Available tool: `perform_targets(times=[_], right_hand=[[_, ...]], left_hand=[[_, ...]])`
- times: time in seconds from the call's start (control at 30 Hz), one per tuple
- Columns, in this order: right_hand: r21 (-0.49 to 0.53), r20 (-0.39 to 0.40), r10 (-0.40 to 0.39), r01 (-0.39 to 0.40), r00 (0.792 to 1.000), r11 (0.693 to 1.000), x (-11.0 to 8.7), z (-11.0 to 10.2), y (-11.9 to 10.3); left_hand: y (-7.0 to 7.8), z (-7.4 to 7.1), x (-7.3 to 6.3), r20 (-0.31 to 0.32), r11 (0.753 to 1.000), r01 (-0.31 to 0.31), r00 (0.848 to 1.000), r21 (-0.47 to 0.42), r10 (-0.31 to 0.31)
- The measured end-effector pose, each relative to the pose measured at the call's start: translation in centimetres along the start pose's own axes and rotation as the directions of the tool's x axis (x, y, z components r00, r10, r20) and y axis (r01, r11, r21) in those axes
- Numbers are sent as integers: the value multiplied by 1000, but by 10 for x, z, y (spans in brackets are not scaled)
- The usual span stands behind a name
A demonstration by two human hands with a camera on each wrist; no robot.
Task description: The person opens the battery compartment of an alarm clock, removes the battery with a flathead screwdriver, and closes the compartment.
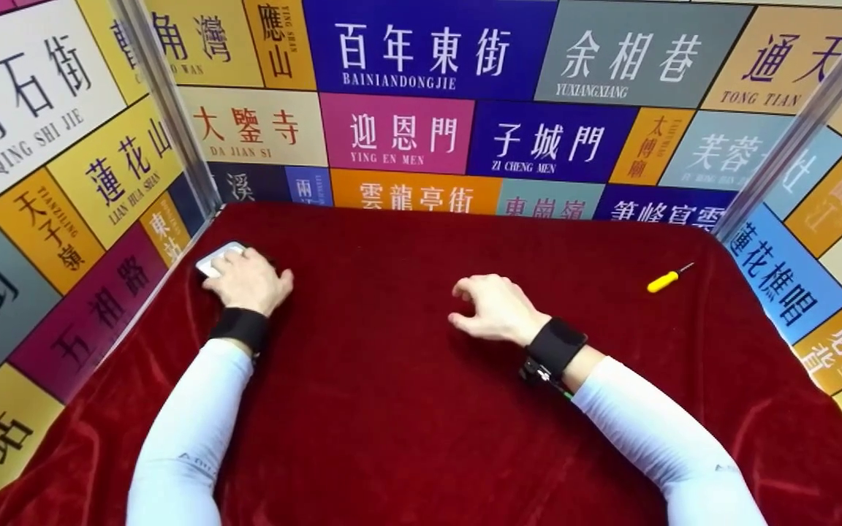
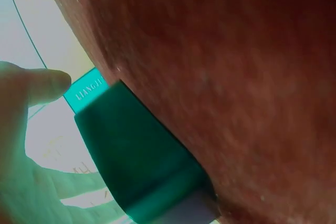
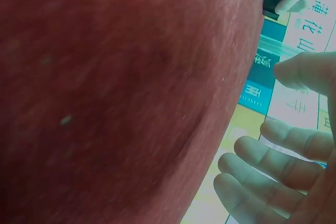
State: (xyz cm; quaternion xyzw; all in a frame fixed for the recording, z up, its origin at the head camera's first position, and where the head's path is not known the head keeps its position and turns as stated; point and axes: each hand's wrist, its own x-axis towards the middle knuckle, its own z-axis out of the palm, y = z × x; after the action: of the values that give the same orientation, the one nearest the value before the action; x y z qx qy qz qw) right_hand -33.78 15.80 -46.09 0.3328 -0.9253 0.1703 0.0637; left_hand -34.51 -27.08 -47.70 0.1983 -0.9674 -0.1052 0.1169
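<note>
At the back left of the table, my left hand (image 1: 247, 281) lies over a small block-shaped thing with a pale top (image 1: 210, 261). Its fingers reach across that top, and the thumb sticks out to the side. In the left wrist view the block (image 2: 142, 156) shows a dark side and a pale patch low down; the thumb (image 2: 47, 85) stands apart from it. What the block is, I cannot tell. My right hand (image 1: 498, 308) hovers over the middle of the cloth with loosely bent fingers (image 3: 278, 166) and nothing between them.
A small screwdriver (image 1: 664, 281) with a yellow handle lies at the right, beyond my right hand. Dark red cloth (image 1: 392, 409) covers the table. Walls with coloured street-name panels (image 1: 399, 131) stand behind and at both sides, with clear corner posts (image 1: 172, 102).
</note>
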Motion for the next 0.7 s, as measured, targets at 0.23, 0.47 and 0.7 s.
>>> perform_targets(times=[0.23, 0.47, 0.7], right_hand=[[-19, 30, -30, 30, 999, 999, 13, 3, -15], [-26, 45, -56, 57, 997, 998, 24, 11, -28], [-10, 45, -83, 83, 996, 996, 32, 21, -35]], left_hand=[[-9, -2, 5, 82, 997, 74, 994, 8, -75], [-14, -6, 9, 204, 986, 165, 965, 15, -164], [-13, -7, 13, 262, 971, 238, 937, 5, -231]])
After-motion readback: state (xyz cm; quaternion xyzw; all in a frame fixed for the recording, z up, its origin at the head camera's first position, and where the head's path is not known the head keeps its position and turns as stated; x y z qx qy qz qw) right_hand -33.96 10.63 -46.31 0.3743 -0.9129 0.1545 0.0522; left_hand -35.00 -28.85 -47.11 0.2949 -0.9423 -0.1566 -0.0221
